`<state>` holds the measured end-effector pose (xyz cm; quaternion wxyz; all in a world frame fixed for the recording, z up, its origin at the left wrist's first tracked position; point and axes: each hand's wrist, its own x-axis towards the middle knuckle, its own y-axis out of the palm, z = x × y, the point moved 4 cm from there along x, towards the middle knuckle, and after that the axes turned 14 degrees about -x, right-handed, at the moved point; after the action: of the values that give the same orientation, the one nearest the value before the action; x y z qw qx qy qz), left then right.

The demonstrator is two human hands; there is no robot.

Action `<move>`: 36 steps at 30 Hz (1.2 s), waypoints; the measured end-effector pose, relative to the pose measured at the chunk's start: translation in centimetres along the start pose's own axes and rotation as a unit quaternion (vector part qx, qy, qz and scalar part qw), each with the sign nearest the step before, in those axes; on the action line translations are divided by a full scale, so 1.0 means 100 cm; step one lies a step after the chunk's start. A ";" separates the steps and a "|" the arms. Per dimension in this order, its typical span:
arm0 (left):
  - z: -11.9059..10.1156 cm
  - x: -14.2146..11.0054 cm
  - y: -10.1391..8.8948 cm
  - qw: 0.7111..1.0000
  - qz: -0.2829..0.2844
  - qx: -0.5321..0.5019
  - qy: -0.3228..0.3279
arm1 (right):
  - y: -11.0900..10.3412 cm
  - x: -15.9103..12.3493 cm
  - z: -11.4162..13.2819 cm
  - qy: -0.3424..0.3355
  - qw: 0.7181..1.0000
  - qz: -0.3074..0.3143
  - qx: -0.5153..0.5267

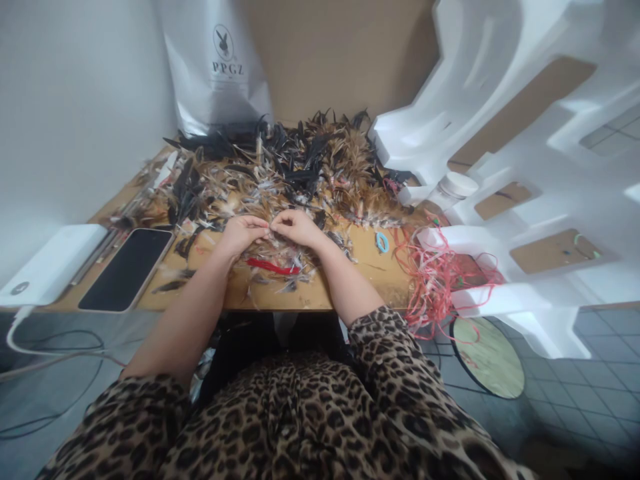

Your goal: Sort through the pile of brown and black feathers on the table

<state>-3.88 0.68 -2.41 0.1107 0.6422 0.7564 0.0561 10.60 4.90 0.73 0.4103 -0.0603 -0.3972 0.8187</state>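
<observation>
Above the near part of the wooden table [370,280], my left hand [243,235] and my right hand [299,228] meet fingertip to fingertip. Each is closed in a pinch. Whatever sits between the fingers is too small to make out. Loose pale and brown feathers [240,177] lie under and behind both hands. Farther back is a thick heap of black and brown feathers [310,150]. Just below my hands, a bright red strip [273,267] rests among feather scraps.
On the left lie a dark-screened phone [127,270] and a white box with a cable [55,260]. A blue ring [382,242], tangled red strings [425,287] and a white-lidded jar [453,190] are at right, by a large white moulded piece [500,133]. A white bag [220,87] stands behind.
</observation>
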 end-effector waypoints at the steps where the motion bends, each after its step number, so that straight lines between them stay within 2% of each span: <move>1: 0.000 0.000 0.000 1.000 0.003 0.011 0.004 | 0.000 0.001 -0.001 0.002 1.000 -0.016 0.005; 4: 0.001 0.000 0.001 0.999 0.018 0.043 0.023 | 0.002 0.002 -0.004 0.003 0.999 -0.033 -0.004; 9: 0.000 0.001 0.002 0.996 0.038 0.047 0.068 | 0.006 0.003 -0.007 -0.013 0.998 -0.017 -0.052; 17: -0.002 0.003 0.001 0.991 0.025 0.068 0.113 | 0.005 -0.001 0.001 -0.011 0.988 0.006 -0.151; 22: -0.001 0.003 0.002 0.973 0.020 0.162 0.161 | 0.008 0.000 0.000 -0.021 0.982 0.005 -0.189; 27: -0.003 0.001 0.003 0.942 -0.006 0.263 0.209 | 0.010 0.002 -0.002 -0.016 0.982 0.014 -0.189; 32: -0.002 0.002 0.003 0.940 -0.011 0.273 0.205 | 0.010 0.001 -0.003 0.002 0.981 0.016 -0.193; 36: -0.002 0.002 0.002 0.936 -0.015 0.285 0.204 | 0.010 0.001 -0.007 0.029 0.987 0.007 -0.157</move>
<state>-3.74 0.97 -2.22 -0.2332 0.6102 0.7564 -0.0334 10.20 5.03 -0.45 0.4011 -0.1502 -0.5086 0.7469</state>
